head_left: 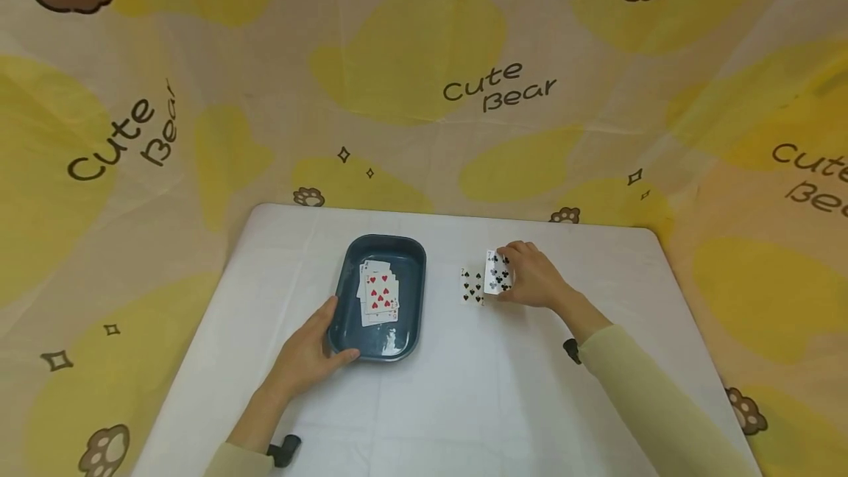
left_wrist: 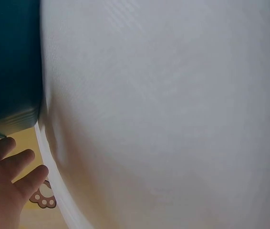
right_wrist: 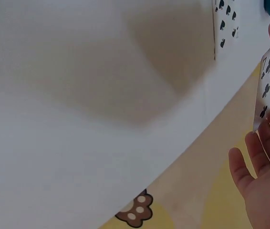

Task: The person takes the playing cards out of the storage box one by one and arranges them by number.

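Note:
In the head view my right hand (head_left: 535, 276) pinches a playing card, the seven of clubs (head_left: 497, 272), by its edges between thumb and fingers. The card is held tilted above the table in the right wrist view. Just left of it a spades card (head_left: 472, 286) lies face up on the table. My left hand (head_left: 306, 354) rests against the near left corner of a dark blue tray (head_left: 419, 315), its thumb at the near rim and its fingers along the left side. Inside the tray lies a small loose pile of cards, a hearts card (head_left: 381, 294) on top.
Both the tray and the spades card rest on a white-covered table (head_left: 464, 411). A yellow and beige cloth (head_left: 411, 57) with printed bears and lettering hangs behind and around it.

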Available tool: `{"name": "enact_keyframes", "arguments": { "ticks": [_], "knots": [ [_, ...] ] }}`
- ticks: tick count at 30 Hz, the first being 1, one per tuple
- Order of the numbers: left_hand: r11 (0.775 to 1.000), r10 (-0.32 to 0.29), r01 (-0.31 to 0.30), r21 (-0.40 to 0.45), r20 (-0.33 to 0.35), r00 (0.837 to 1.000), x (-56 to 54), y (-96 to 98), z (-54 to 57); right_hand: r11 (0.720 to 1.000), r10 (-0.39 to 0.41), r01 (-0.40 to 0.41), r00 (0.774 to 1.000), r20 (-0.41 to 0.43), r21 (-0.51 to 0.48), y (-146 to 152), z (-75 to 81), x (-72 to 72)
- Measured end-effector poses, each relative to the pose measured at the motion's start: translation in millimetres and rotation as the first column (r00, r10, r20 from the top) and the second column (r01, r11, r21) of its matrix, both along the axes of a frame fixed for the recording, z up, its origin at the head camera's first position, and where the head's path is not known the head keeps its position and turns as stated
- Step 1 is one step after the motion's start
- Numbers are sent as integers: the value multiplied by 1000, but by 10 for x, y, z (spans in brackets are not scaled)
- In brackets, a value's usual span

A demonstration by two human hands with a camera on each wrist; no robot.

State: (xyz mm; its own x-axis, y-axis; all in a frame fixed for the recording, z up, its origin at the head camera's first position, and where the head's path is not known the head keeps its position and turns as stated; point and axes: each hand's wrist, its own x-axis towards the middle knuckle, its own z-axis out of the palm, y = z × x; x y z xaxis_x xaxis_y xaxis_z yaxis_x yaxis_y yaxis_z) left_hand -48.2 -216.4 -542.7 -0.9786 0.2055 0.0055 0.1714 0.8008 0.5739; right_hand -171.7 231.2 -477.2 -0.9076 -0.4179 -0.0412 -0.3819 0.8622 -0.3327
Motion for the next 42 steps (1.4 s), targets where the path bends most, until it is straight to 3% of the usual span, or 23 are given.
{"name": "enact_keyframes", "arguments": {
  "ticks": [12, 21, 42],
  "knots": [
    [1000, 16, -16, -1, 25, 1000, 11, 5, 13, 999, -43, 43, 998, 54, -1, 170, -239, 55],
    [1000, 10, -10, 8, 3, 1000, 19, 6, 9, 999, -49, 48, 995, 82, 3, 243, -401, 97],
    [1000, 6, -6, -6, -4, 1000, 15, 5, 9, 998, -47, 50, 992, 120, -23, 295, -571, 63]
  ]
}}
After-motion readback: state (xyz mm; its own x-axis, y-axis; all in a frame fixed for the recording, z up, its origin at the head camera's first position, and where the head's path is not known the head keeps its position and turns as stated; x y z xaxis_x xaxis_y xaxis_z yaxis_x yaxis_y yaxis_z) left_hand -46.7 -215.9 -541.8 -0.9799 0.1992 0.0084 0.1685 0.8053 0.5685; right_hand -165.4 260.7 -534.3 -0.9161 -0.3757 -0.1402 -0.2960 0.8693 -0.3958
